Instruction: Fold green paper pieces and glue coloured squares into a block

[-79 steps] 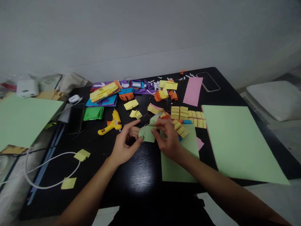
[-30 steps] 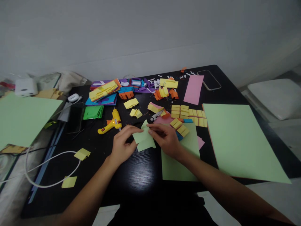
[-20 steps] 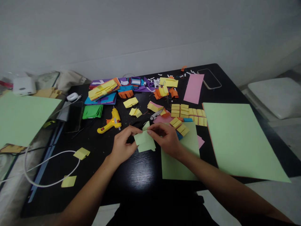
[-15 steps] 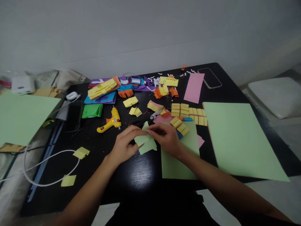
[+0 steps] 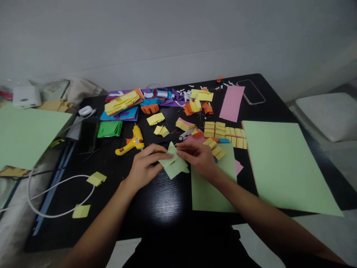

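Observation:
A folded light green paper piece (image 5: 174, 165) with pointed corners is held between my two hands above the black table. My left hand (image 5: 146, 163) grips its left side, fingers on top. My right hand (image 5: 199, 158) pinches its upper right edge between thumb and fingers. Just beyond the hands lie grey-handled scissors (image 5: 185, 134). Beneath my right wrist is a light green sheet (image 5: 213, 193), with folded yellow pieces (image 5: 217, 149) at its top edge. To the left rests a yellow glue gun (image 5: 135, 139).
A large green sheet (image 5: 284, 163) covers the table's right side. Behind are a pink strip (image 5: 232, 103), a phone-shaped case (image 5: 251, 92) and paper scraps (image 5: 178, 98). Green folded papers (image 5: 109, 128), a dark phone (image 5: 87, 136) and a white cable (image 5: 63, 215) lie left.
The green piece has turned in my hands and shows more of its face. My left fingers have shifted onto its left part, and my right hand has moved slightly.

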Tool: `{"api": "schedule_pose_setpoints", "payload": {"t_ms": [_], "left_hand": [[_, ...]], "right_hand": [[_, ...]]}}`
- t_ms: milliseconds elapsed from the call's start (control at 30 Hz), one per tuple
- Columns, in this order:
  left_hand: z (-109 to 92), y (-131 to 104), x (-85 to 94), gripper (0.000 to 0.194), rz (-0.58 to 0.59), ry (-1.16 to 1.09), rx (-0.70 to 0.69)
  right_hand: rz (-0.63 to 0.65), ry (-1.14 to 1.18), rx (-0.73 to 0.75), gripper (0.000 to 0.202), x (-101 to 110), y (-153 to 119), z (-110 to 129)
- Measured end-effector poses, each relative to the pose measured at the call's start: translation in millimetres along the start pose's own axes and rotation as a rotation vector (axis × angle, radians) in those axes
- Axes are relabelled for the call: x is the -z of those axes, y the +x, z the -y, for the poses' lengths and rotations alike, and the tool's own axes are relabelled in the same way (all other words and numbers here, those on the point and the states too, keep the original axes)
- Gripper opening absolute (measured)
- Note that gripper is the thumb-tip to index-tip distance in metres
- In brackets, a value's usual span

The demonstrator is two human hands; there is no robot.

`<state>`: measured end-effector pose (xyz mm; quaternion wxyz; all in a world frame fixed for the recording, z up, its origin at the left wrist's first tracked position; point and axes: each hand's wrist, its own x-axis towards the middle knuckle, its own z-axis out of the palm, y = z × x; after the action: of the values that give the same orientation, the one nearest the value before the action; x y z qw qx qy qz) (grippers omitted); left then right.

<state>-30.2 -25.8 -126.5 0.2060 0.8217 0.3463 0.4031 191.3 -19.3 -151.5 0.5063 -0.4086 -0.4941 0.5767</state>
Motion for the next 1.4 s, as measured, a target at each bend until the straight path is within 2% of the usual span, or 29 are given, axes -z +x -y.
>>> {"api": "schedule_pose_setpoints", "payload": {"t_ms": [300, 533, 633, 933, 1400], "left_hand": [[-8.2, 3.5, -5.2, 0.008, -0.101, 0.032, 0.091], [-10.3, 1.9, -9.2, 0.006, -0.138, -0.009, 0.246], [-11.0, 2.3, -9.6, 0.007, -0.136, -0.037, 0.262], [-6.4, -2.3, -12.0, 0.008, -0.163, -0.058, 0.262], [-6.9, -1.9, -12.8, 0.006, -0.202, -0.125, 0.359]], "right_hand": [[0.048, -0.090, 0.055, 0.017, -1.4, -5.7, 7.4], [0.120, -0.007, 0.041, 0.023, -3.8, -9.8, 12.1], [0.129, -0.007, 0.052, 0.025, -4.6, -10.3, 13.8], [0.075, -0.089, 0.092, 0.017, -5.2, -9.0, 5.3], [0.135, -0.079, 0.071, 0.021, -6.1, -11.6, 6.5]]}}
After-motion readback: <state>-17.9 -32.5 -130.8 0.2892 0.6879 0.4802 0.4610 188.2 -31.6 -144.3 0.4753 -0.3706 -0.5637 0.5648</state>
